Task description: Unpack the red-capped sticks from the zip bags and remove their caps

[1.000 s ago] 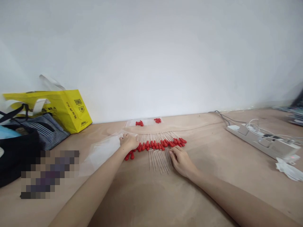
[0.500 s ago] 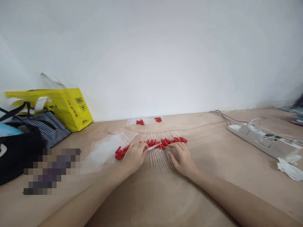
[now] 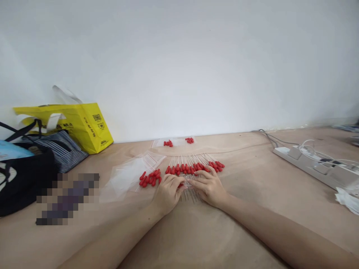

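Note:
My left hand [image 3: 169, 192] is closed in a pinch, with a red rubber bulb [image 3: 180, 185] showing at its fingertips. Fingertip to fingertip with it, my right hand [image 3: 211, 187] pinches a thin clear dropper tube [image 3: 187, 182], partly hidden by the fingers. Beneath both hands lie several loose clear tubes [image 3: 193, 197], pointing toward me. Just behind them, a row of glass droppers with red bulbs [image 3: 183, 168] is laid out, tubes pointing to the wall. A loose pile of red bulbs [image 3: 150, 178] sits left of my left hand.
Clear zip bags [image 3: 126, 175] lie flat on the left of the wooden table [image 3: 252, 231]. Near the wall rests a bag with red-bulbed droppers [image 3: 174, 142]. A yellow bag [image 3: 95, 127] and a striped bag [image 3: 68, 149] stand left. A power strip [image 3: 305, 164] with cables lies right.
My hands have come together over the loose tubes. The left hand moved right and toward me, uncovering more of the bulb pile; the right fingers reached left to meet it.

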The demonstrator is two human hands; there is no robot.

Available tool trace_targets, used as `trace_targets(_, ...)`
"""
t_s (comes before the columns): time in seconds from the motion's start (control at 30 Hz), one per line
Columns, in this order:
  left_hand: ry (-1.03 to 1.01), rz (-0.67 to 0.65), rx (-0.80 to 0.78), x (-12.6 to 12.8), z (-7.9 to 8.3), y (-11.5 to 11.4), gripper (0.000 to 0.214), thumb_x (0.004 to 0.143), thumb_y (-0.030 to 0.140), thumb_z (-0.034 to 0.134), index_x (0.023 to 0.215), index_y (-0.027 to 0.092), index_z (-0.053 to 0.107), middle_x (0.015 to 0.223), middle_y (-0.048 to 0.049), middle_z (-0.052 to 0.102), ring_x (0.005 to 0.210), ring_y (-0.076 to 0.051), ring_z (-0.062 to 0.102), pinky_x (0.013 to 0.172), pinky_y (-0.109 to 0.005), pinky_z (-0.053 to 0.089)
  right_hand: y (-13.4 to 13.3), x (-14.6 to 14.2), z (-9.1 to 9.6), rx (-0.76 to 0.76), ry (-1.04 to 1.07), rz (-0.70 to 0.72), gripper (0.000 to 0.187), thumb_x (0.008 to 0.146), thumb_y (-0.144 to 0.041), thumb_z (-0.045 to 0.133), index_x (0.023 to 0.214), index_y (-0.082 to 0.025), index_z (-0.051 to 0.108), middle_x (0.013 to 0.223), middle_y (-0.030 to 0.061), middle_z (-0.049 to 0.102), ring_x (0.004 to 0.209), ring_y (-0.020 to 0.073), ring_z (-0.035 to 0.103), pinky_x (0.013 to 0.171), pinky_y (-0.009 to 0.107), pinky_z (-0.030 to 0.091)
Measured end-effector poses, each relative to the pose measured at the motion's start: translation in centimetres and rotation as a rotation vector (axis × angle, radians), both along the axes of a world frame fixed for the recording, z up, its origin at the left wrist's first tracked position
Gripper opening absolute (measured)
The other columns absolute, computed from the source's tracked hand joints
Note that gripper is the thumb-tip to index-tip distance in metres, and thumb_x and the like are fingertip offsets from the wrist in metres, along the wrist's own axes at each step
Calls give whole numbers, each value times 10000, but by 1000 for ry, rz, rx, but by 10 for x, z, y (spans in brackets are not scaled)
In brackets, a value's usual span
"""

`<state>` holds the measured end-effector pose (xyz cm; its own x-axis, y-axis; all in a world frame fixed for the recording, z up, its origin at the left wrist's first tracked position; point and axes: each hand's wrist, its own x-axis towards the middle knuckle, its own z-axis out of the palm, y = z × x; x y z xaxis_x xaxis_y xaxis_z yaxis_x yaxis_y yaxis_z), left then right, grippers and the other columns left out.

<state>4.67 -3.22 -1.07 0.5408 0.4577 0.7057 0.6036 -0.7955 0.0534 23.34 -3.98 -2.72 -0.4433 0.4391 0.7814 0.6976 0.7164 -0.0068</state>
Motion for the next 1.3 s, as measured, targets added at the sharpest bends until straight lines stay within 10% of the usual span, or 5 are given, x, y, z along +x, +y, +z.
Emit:
trace_targets(0.2, 83, -55, 24, -6, -2, 1, 192, 850, 227, 441, 973, 199, 586, 981, -27, 655, 941, -169, 550, 873, -362, 372, -4, 6, 2, 87, -8, 19, 265, 812, -140, 448, 987, -260, 606, 809, -18, 691, 931, 178, 552, 955, 446, 229)
trace_targets(1.3, 184, -29, 84, -9, 6, -9, 226, 845, 209, 434, 761, 234, 642, 887, -3, 692, 972, -200, 570, 993, -537, 217, -14, 2, 0, 83, -70, -12, 158, 826, -168, 460, 772, -234, 594, 675, -30, 676, 1048, 161, 529, 1039, 501, 104)
